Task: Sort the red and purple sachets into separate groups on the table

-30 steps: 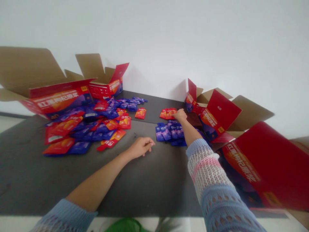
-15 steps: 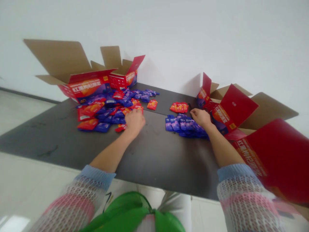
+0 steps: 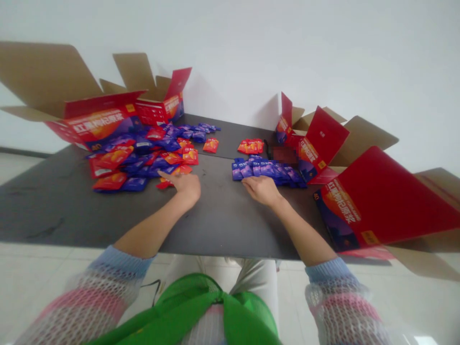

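Observation:
My left hand (image 3: 187, 187) is at the right edge of a mixed pile of red sachets (image 3: 118, 156) and purple sachets (image 3: 136, 184). Its index finger stretches out over the pile, close to a red sachet partly covered by the hand. My right hand (image 3: 264, 189) is at the front edge of an overlapping row of purple sachets (image 3: 268, 168). Its fingers are pressed together, and whatever lies between the tips is hidden. Behind that row lies a short row of red sachets (image 3: 250, 146). A single red sachet (image 3: 210, 145) rests between the two groups.
Open red cartons stand at both sides of the dark table (image 3: 215, 220): a large one (image 3: 104, 122) and a smaller one (image 3: 161, 110) on the left, and several on the right, including a near carton (image 3: 345, 211). A white wall (image 3: 233, 57) rises behind.
My right hand has moved from the far right side of the purple row to its front edge. My left hand has shifted slightly nearer, its index finger now extended. The view has turned right.

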